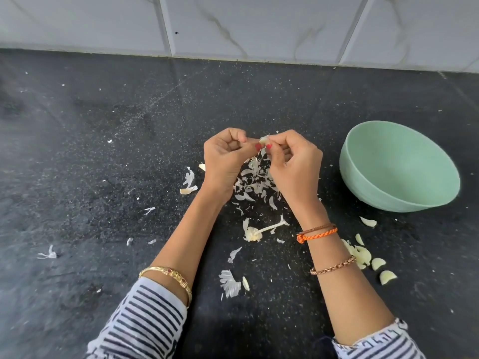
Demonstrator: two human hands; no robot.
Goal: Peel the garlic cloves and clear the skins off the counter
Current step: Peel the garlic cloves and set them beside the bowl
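Head view: both hands are raised above the black counter (103,151), near its middle. Left hand (225,156) and right hand (293,161) have curled fingers and pinch one garlic clove (264,141) between thumbs and fingertips. Loose skins (255,182) lie in a pile directly beneath the hands, with further scraps scattered toward the near edge. A bare garlic stem (261,230) lies between the forearms. Peeled cloves (373,260) rest on the counter just right of the right forearm. A green bowl (399,167) stands right of the hands, apart from them. Open counter extends left and back to the tiled wall (233,22). No legible writing is visible.
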